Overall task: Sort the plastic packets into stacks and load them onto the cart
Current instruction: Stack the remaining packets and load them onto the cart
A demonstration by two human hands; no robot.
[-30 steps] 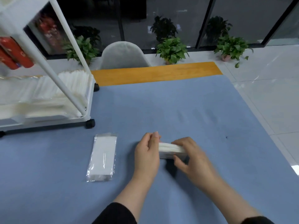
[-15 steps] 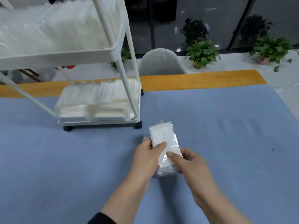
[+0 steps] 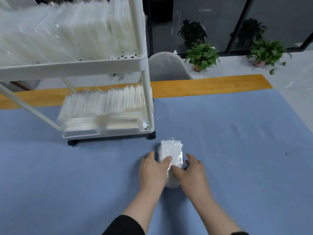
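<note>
A small stack of clear plastic packets point(image 3: 171, 150) with white contents lies lengthwise on the blue table cover, just in front of the cart. My left hand point(image 3: 153, 168) grips its left side, thumb on top. My right hand point(image 3: 190, 172) grips its right side and near end. The white wheeled cart point(image 3: 108, 64) stands at the left on the table. Its upper tray is packed with upright packets point(image 3: 67, 31). Its bottom tray holds rows of packets point(image 3: 108, 106) standing and lying flat.
The blue cover point(image 3: 228, 150) spreads to the right and front. An orange table strip point(image 3: 203, 84) runs along the far edge, with a grey chair point(image 3: 166, 67) behind it. Potted plants point(image 3: 201, 55) stand on the floor beyond.
The stack has gone from held on edge to lying flat lengthwise, now with both hands clasping its sides. My view has swung left and up, bringing the cart's upper tray in.
</note>
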